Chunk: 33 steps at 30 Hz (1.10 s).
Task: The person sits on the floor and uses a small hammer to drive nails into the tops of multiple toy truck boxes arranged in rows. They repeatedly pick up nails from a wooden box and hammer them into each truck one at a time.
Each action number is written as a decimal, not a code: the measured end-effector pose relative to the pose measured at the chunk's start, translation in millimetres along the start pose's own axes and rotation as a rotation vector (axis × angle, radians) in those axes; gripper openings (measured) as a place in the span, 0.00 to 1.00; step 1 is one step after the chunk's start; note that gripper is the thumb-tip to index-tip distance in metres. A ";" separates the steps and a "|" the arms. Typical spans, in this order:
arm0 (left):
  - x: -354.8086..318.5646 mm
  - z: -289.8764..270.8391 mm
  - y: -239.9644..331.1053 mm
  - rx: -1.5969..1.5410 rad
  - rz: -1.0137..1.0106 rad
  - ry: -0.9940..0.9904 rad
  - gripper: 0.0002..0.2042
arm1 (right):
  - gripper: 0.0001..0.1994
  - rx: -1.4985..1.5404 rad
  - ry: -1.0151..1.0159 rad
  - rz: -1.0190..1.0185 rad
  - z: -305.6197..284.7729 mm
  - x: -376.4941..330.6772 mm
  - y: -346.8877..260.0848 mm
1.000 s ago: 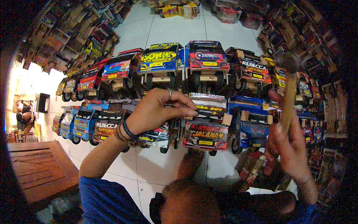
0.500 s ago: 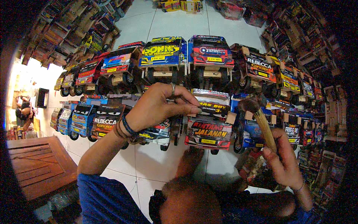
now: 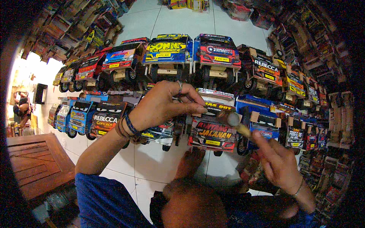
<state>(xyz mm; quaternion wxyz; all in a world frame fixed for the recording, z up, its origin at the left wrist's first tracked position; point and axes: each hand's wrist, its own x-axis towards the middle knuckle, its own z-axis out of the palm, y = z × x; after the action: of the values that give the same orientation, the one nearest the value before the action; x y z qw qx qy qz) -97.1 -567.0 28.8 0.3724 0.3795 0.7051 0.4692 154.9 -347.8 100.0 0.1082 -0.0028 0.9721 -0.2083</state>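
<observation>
My left hand point(image 3: 167, 102) reaches over the near row of toy trucks. Its thumb and forefinger are pinched together at the upper left of the windshield of a red and black toy truck point(image 3: 212, 133); anything between the fingertips is too small to make out. Wrapped round the wooden handle of a hammer point(image 3: 243, 131), my right hand point(image 3: 277, 161) is to the right of that truck. The hammer's head, slightly blurred, is in front of the truck's right windshield side. A blue toy truck point(image 3: 262, 127) with small wooden blocks on its front stands beside it.
A far row of toy trucks, among them a blue and yellow one point(image 3: 168, 51), stands behind the near row on white floor tiles point(image 3: 182, 24). More toy vehicles are stacked along both sides. A brown wooden panel point(image 3: 38, 163) is at the left; a person point(image 3: 23, 104) shows beyond.
The hammer has swung left and down toward the red and black truck, with my right hand moving along. My left hand keeps its pinch at nearly the same spot.
</observation>
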 end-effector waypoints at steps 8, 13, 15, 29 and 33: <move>-0.3 1.0 -1.2 0.025 0.022 0.011 0.08 | 0.39 -0.025 0.024 0.016 4.7 10.7 -8.9; 1.1 -0.7 -2.4 -0.005 0.037 -0.022 0.09 | 0.38 -0.011 0.008 0.035 4.1 12.7 -6.1; 0.9 -0.9 -2.3 -0.032 0.036 -0.024 0.09 | 0.37 0.019 0.050 0.005 3.9 12.8 -4.2; 0.8 -2.8 0.4 -0.111 -0.002 -0.050 0.08 | 0.36 -0.048 -0.011 0.014 6.1 13.2 -1.8; 0.2 -3.6 2.6 -0.082 -0.011 -0.047 0.08 | 0.41 -0.097 0.078 -0.053 11.7 11.7 1.9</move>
<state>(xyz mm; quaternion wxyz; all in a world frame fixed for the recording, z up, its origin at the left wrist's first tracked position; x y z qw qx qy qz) -99.8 -567.5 32.3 0.4067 0.3710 0.6782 0.4867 146.1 -351.4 86.4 0.0647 -0.0257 0.9841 -0.1635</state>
